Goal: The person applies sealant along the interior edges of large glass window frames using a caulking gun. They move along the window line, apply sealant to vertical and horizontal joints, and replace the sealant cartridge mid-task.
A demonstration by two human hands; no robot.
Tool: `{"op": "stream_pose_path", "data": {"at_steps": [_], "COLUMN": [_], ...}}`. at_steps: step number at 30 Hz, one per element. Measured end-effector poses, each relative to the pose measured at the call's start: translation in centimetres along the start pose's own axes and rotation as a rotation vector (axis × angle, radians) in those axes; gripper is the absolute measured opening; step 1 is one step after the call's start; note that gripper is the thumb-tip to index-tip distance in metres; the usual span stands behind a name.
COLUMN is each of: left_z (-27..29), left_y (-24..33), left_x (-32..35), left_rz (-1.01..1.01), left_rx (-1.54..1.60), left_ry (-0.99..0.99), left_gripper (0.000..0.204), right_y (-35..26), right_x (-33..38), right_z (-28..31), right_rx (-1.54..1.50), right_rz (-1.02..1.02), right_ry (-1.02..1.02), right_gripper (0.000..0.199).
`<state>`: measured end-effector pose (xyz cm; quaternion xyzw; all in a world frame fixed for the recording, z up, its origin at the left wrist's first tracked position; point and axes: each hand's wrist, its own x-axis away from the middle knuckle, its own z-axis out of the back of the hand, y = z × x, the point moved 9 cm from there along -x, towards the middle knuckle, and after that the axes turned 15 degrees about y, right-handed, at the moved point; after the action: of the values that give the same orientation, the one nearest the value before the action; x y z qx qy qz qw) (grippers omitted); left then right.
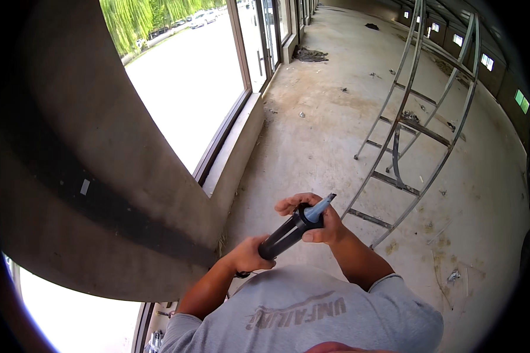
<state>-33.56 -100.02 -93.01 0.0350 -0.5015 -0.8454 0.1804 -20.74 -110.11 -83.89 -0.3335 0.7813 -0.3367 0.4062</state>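
A black caulking gun (pixel 284 234) is held in front of my chest, tilted with its front end up and to the right. A blue-grey nozzle (pixel 317 210) with a dark tip sticks out of its front ring. My left hand (pixel 250 254) is closed around the rear end of the gun; the handle and trigger are mostly hidden by the hand. Around the front ring curves my right hand (pixel 330 228), thumb on the near side and fingers reaching behind the nozzle to the far side.
A metal A-frame ladder (pixel 415 123) stands on the dusty concrete floor (pixel 324 135) at the right. A large window with a low sill (pixel 235 141) runs along the left, beside a grey wall column (pixel 112 194). Dark cloth (pixel 311 55) and scattered debris (pixel 453 275) lie on the floor.
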Motion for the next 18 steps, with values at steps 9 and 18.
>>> {"op": "stream_pose_path", "data": {"at_steps": [9,18], "left_z": [0.9,2.1], "left_y": [2.3,-0.4], "left_x": [-12.5,-29.6], "left_rz": [-0.078,-0.173], "left_rx": [-0.187,-0.059], "left_ry": [0.155,0.176], "left_gripper": [0.051,0.048], "right_y": [-2.0,-0.1], "right_x": [-7.3,-16.4], "right_z": [9.3,20.2], "right_rx": [0.186,0.464], "right_rz": [0.02,0.084], "right_ry": [0.303,0.483], "right_gripper": [0.057,0.07]}}
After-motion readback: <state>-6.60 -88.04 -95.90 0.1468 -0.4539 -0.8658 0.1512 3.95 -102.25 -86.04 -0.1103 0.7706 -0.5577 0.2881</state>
